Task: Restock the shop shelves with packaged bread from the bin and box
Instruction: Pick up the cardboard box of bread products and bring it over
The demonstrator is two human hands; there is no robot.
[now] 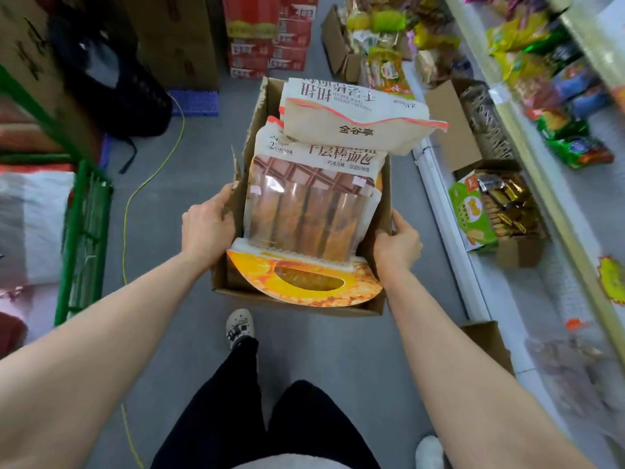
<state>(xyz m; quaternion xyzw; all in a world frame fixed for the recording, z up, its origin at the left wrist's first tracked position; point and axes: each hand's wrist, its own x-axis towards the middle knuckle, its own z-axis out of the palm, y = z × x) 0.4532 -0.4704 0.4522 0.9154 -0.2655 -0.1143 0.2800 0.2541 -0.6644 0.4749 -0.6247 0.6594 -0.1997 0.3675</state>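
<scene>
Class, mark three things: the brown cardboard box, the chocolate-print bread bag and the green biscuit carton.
brown cardboard box (269, 106), head view, far left wall.
chocolate-print bread bag (314, 211), head view, clear window.
green biscuit carton (471, 214), head view, front face.

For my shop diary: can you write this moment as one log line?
left hand: grips cardboard box left wall | right hand: grips right wall | load: bread packs

Light: we found it bright, even, cool | Shadows: faint on the floor | Glare: sheen on bread packet | Blur: shelf goods smeared | Edges: we noted wide-angle bowing
</scene>
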